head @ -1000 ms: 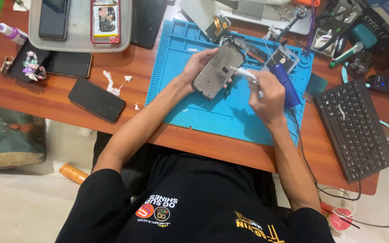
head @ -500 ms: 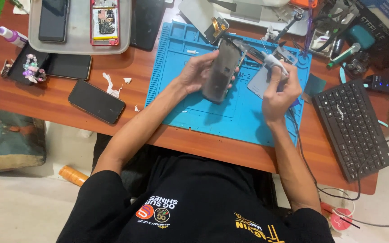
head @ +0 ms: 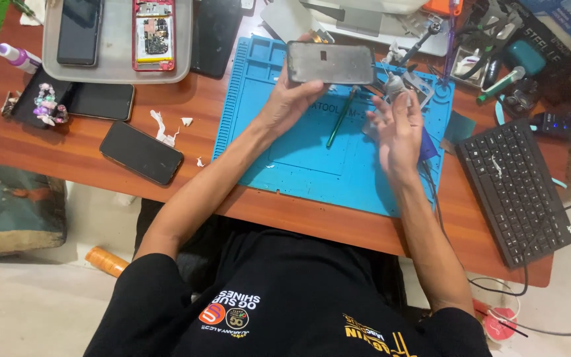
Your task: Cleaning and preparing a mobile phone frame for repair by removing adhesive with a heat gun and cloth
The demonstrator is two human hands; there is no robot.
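Head camera looks down past a black shirt to the two bare forearms stretched over a wooden desk (head: 166, 192).

Nearest the body, the right hand (head: 401, 135) is raised above the blue work mat (head: 299, 165), palm turned inward, fingers (head: 398, 109) spread loosely; whether the thumb and forefinger pinch the small pale part (head: 394, 84) at their tips cannot be told. Just left of those fingers a green-handled tool (head: 340, 119) lies slanted on the mat, touching neither hand.

Left of that tool, the left hand (head: 292, 99) has its fingers curled and clamped on the lower edge of a grey phone panel (head: 330, 63), which is held flat and lengthwise above the mat's far edge, just beyond the fingertips.

Well to the left of the left-hand fingers, a black phone (head: 141, 152) lies on the desk with white scraps (head: 163, 129) beside it. Farther still from them, a grey tray (head: 117, 69) holds a dark phone and an opened red phone (head: 153, 33).

Right of the right-hand fingers sits a black keyboard (head: 517, 192); beyond it, cluttered tools are too tangled to make out.
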